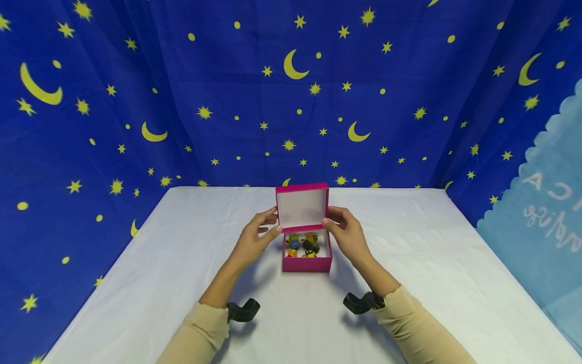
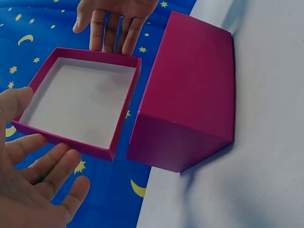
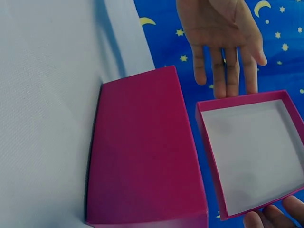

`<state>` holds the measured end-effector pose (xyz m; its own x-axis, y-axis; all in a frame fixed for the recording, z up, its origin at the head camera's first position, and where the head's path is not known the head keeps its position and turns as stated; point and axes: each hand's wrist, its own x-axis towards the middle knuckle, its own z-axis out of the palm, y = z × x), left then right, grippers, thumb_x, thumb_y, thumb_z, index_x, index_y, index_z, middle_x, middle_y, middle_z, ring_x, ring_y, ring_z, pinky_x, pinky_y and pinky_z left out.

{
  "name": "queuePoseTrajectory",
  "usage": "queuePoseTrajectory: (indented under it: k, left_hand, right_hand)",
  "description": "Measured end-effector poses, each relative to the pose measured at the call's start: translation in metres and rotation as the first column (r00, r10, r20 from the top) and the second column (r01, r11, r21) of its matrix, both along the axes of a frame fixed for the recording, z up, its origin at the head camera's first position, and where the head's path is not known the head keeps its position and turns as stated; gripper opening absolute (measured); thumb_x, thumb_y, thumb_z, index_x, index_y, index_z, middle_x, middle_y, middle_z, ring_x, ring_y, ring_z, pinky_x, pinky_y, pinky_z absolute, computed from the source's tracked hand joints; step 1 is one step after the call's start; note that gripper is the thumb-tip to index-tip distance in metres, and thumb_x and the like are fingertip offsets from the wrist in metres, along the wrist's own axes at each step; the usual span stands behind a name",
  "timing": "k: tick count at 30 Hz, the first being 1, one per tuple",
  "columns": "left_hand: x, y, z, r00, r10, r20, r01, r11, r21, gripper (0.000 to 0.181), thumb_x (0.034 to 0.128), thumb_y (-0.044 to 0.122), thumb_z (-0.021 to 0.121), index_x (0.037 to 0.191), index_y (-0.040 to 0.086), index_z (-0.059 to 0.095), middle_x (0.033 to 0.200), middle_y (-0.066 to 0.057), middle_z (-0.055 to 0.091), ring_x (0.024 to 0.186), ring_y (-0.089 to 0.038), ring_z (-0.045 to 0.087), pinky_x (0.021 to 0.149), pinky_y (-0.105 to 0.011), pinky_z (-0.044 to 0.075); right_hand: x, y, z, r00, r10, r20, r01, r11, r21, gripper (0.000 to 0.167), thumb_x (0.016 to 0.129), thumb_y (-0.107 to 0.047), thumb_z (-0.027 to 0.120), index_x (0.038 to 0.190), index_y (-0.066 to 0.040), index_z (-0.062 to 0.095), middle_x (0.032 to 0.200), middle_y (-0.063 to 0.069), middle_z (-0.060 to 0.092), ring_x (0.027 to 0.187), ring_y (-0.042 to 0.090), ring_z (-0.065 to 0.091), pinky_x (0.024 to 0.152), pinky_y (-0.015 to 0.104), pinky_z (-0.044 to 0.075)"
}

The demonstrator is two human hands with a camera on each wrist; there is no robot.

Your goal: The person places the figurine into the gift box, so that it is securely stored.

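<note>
A magenta box (image 1: pixel 306 265) stands on the table, with several small, mostly yellow toy figures (image 1: pixel 311 242) inside its white interior. Its lid (image 1: pixel 302 208) is tilted up above the back of the box, the white inside facing me. My left hand (image 1: pixel 255 236) holds the lid's left side, its thumb at the lower rim. On the other side, my right hand (image 1: pixel 349 235) holds the lid's right edge, thumb in front. In the left wrist view, the lid (image 2: pixel 80 102) is apart from the box (image 2: pixel 190 80). The right wrist view also shows a gap between them; the figures are hidden there.
A white cloth (image 1: pixel 182 283) covers the table. Behind it hangs a blue curtain (image 1: pixel 254 101) with yellow moons and stars. To the right is a light-blue panel (image 1: pixel 545 202) with white lettering. Black wrist devices (image 1: pixel 244 310) are worn on both forearms.
</note>
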<state>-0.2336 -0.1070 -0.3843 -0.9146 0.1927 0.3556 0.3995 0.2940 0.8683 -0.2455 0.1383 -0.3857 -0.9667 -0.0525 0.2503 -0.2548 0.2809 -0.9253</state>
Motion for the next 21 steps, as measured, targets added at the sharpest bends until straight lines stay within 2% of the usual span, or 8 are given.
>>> queuePoseTrajectory:
  k: [7,15,21]
  left_hand:
    - [0.013,0.008,0.019,0.999,-0.042,0.016,0.042,0.999,0.009,0.049,0.094,0.009,0.055,0.137,-0.009,0.04,0.13,-0.03,0.052,0.119,-0.043,0.05,0.102,-0.053,0.041]
    - [-0.004,0.006,-0.005,0.998,-0.052,0.027,0.051,0.998,0.024,0.048,0.095,0.017,0.056,0.138,0.0,0.044,0.136,-0.022,0.052,0.121,-0.034,0.054,0.106,-0.048,0.04]
    - [-0.005,0.004,-0.01,0.993,-0.052,0.109,0.046,0.997,0.059,0.048,0.0964,0.031,0.053,0.137,0.007,0.047,0.139,-0.016,0.051,0.129,-0.031,0.049,0.107,-0.049,0.04]
  right_hand:
    - [-0.001,0.003,-0.002,1.0,0.007,0.016,-0.006,0.997,-0.078,0.042,0.091,-0.024,0.063,0.127,-0.006,0.05,0.13,0.014,0.056,0.124,0.025,0.054,0.101,0.036,0.048]
    - [-0.001,0.008,-0.006,0.999,0.035,-0.02,-0.036,0.998,-0.057,0.052,0.091,-0.029,0.062,0.136,-0.01,0.045,0.135,0.016,0.052,0.126,0.029,0.051,0.105,0.045,0.044]
    - [0.0,0.01,-0.008,0.999,0.012,-0.029,-0.013,0.999,-0.035,0.044,0.093,-0.027,0.059,0.131,-0.006,0.05,0.131,0.017,0.056,0.123,0.027,0.053,0.105,0.04,0.043]
